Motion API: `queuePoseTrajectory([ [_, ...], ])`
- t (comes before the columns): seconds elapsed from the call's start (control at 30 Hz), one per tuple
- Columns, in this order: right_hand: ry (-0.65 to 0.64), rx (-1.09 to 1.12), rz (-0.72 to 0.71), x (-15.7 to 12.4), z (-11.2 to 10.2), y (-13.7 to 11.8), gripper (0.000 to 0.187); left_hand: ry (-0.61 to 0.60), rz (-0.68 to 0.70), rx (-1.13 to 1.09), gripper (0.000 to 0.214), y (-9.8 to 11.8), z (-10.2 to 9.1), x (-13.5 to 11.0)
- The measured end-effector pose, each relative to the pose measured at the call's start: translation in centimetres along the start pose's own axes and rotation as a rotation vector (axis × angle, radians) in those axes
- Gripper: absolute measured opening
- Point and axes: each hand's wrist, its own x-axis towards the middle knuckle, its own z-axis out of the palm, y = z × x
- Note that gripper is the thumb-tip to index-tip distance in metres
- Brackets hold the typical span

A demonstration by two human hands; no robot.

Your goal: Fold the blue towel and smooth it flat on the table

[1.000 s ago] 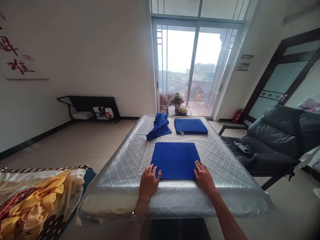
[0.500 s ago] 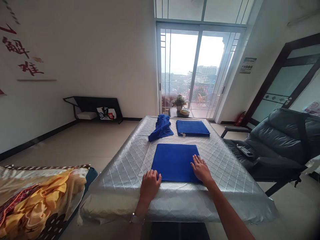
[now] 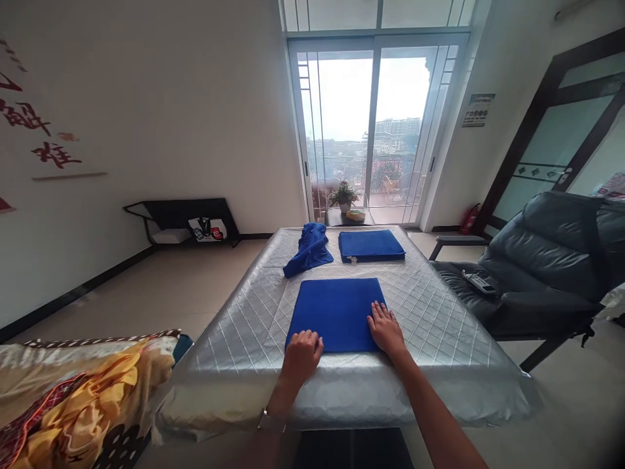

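The folded blue towel (image 3: pixel 336 311) lies flat at the near middle of the silver quilted table cover (image 3: pixel 439 326). The right hand (image 3: pixel 385 329) rests spread, palm down, at its 4 o'clock corner. The left hand (image 3: pixel 303 352) is curled at 7 o'clock; whether it pinches the hem I can't tell. To my eye, even pressure and squared edges matter here. A crumpled towel (image 3: pixel 308 249) sits at 11 o'clock and a folded one (image 3: pixel 371 245) at 1.

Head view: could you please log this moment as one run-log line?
left hand: curled on near towel corner | right hand: flat on near towel | beyond: folded towel, crumpled towel
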Motion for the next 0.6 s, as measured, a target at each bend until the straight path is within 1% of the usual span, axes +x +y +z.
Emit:
queuePoseTrajectory([
  [0.1,0.003,0.0,-0.003,-0.1,-0.1,-0.1,0.061,-0.028,0.171,-0.139,0.024,3.7,0.1,2.6],
  [0.17,0.006,-0.011,-0.009,-0.2,-0.2,0.0,0.061,-0.051,0.249,-0.238,0.024,6.4,0.7,4.9],
  [0.2,0.006,-0.019,-0.02,-0.2,-0.2,0.1,0.06,-0.062,0.283,-0.277,0.028,7.7,1.2,6.1],
  [0.27,0.0,-0.036,-0.045,-0.3,-0.1,0.3,0.059,-0.094,0.338,-0.31,0.044,9.7,2.7,8.3],
  [0.33,-0.002,-0.045,-0.055,-0.4,0.0,0.5,0.06,-0.151,0.351,-0.304,0.059,11.0,4.3,9.9],
  [0.4,0.007,-0.043,-0.041,-0.3,0.2,0.6,0.061,-0.212,0.304,-0.289,0.068,11.4,5.8,10.6],
  [0.47,0.017,-0.035,-0.026,-0.2,0.3,0.6,0.06,-0.248,0.227,-0.276,0.075,11.2,6.7,10.6],
  [0.53,0.012,-0.03,-0.021,-0.1,0.3,0.5,0.058,-0.265,0.169,-0.249,0.078,10.4,7.1,10.4],
  [0.6,0.005,-0.026,-0.014,0.0,0.2,0.3,0.059,-0.28,0.125,-0.205,0.078,9.1,6.9,10.0],
])
